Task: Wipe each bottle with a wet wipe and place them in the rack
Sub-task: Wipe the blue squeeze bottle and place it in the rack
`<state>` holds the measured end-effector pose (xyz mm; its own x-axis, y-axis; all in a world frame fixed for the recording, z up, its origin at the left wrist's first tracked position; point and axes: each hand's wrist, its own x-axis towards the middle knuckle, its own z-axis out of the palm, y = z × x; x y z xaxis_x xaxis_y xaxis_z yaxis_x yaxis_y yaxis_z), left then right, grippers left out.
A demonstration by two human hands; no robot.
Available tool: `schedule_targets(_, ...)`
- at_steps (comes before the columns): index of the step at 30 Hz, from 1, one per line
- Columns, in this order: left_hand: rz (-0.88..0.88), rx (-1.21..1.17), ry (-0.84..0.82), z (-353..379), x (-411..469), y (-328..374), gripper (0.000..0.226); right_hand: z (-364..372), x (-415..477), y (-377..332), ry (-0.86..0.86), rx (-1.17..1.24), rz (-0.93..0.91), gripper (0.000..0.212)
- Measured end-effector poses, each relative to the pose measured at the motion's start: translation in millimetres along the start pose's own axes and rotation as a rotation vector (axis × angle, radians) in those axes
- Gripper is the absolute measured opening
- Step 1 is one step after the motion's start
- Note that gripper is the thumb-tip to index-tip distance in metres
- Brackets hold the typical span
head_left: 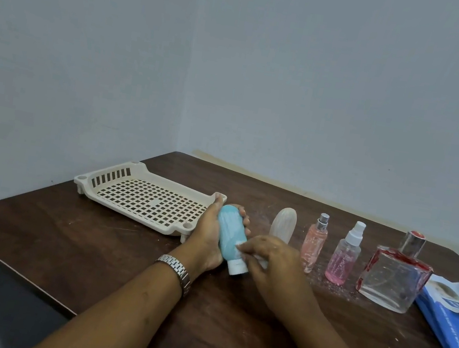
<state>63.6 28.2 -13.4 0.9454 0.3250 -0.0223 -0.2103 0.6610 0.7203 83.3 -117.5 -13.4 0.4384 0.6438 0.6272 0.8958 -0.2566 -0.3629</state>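
Wiping bottle (231, 234) by rack (126, 210)
Left hand (207, 230) grips its body, just right of the rack; right hand (272, 258) pinches the wipe (240, 247) against it near the cap.

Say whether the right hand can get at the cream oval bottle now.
Probably yes: the cream oval bottle stands just beyond the right hand, nothing between, though that hand holds a wipe.

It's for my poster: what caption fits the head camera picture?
Left hand grips a blue bottle while the right hand rubs it with a wet wipe.
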Motion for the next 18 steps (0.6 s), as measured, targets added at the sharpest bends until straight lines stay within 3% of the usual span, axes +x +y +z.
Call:
schedule_targets(5, -0.011, 0.042, -0.048, 0.4, -1.7, -2.5, 0.063, -3.2, 3.0, 5.3, 0.076, 0.021, 0.043, 0.017)
schedule_targets(10, -0.005, 0.055, -0.068, 0.6, -1.2, 0.4, 0.065, -0.6, 0.4, -8.9, 0.011, -0.06, -0.129, 0.019)
schedule_targets(14, 0.002, 0.054, -0.078, 0.6, -0.8, -1.0, 0.065, -10.3, 2.6, -1.3, -0.095, -0.021, -0.048, 0.017)
schedule_targets(18, -0.003, 0.079, -0.101, 0.6, 0.6, -1.2, 0.065, -7.5, 6.5, -1.0, -0.008, -0.007, -0.026, 0.013)
